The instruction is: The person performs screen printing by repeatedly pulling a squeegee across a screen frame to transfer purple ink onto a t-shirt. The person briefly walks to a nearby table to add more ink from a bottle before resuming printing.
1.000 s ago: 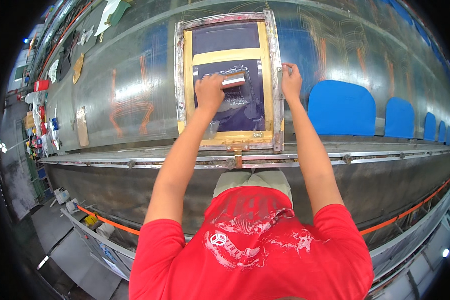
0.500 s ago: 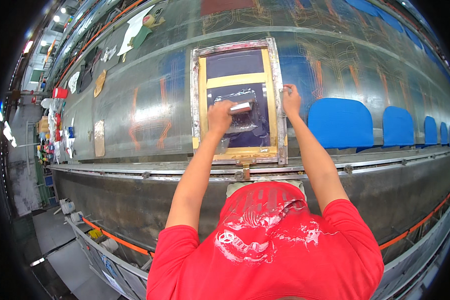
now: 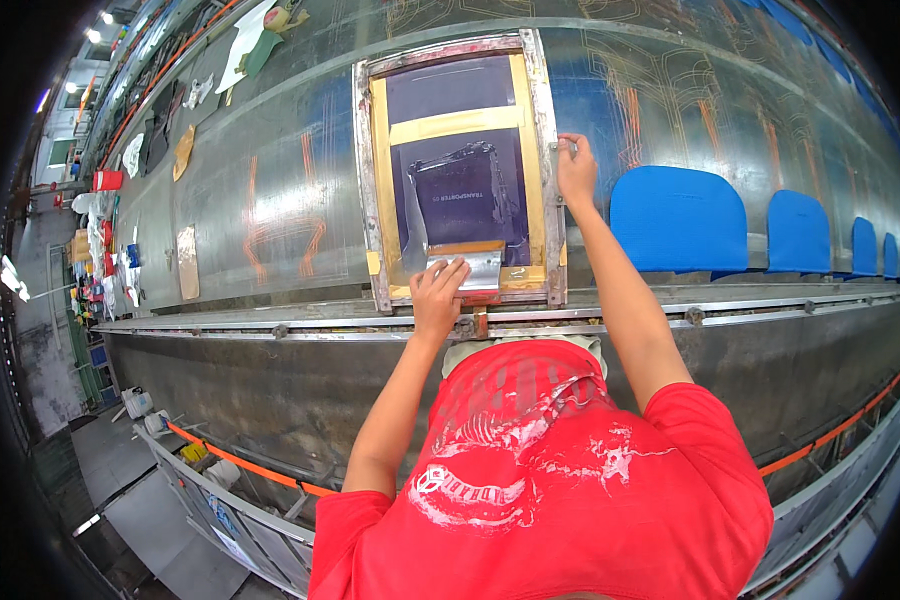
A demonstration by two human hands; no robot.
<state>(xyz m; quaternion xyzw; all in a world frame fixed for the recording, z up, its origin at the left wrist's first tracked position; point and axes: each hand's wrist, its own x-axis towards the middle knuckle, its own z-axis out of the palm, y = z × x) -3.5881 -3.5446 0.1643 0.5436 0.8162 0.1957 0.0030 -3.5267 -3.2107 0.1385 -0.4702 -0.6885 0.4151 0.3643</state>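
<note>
A screen printing frame (image 3: 365, 190) lies on the long table, its dark purple mesh bordered and crossed by yellow tape (image 3: 460, 124). Clear, shiny paste outlines a rectangle on the mesh. At the near end of the screen, my left hand (image 3: 438, 292) is closed around a squeegee (image 3: 481, 268) with a metal holder and an orange-brown blade edge. The blade rests against the mesh near the bottom tape. On the frame's right rail, my right hand (image 3: 576, 168) has its fingers bent together at the edge by a small fitting; what they pinch is partly hidden.
Blue panels with rounded tops (image 3: 678, 220) lie in a row to the right. A metal rail (image 3: 370, 323) runs along the table's near edge. Farther left are a tan strip (image 3: 187, 262), a brown scrap (image 3: 183, 153) and white cloths. Orange marks cover the tabletop.
My left hand has drawn the squeegee from the middle of the mesh to its near end and tilted it. My right hand stays at the frame's right rail. The whole view has shifted slightly.
</note>
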